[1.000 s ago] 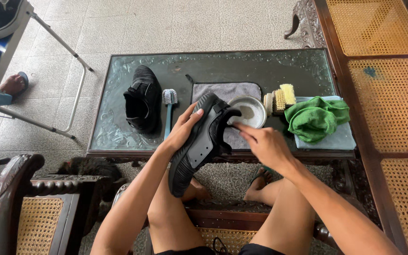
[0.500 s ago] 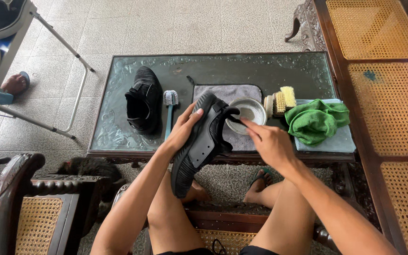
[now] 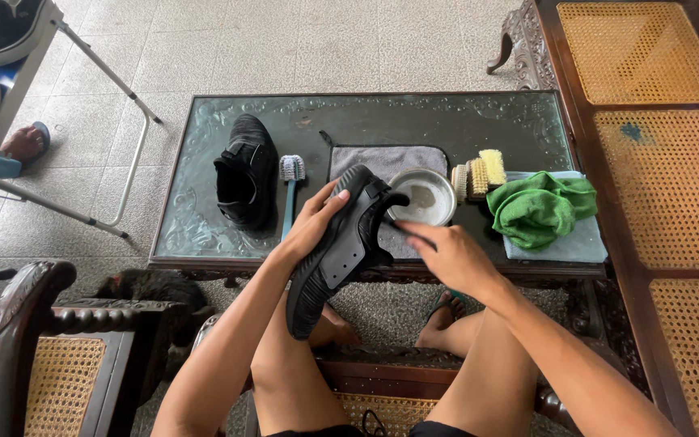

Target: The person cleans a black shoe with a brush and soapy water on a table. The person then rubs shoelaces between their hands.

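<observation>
Glass-topped dark wood surface on grey tile, with a black shoe at about 9 o'clock, a blue brush next to it, then a grey cloth, metal bowl, scrub brushes and green rag toward 3 o'clock. Person's left hand is wrapped around a second black shoe, sole up, over the near edge. Right hand has its fingers pinched narrow at the shoe's opening; can't tell what they hold.

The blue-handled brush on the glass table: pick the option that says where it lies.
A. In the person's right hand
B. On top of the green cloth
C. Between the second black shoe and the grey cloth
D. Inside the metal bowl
C: the blue-handled brush lies flat on the glass table, with the second black shoe on one side and the grey cloth on the other.
</observation>
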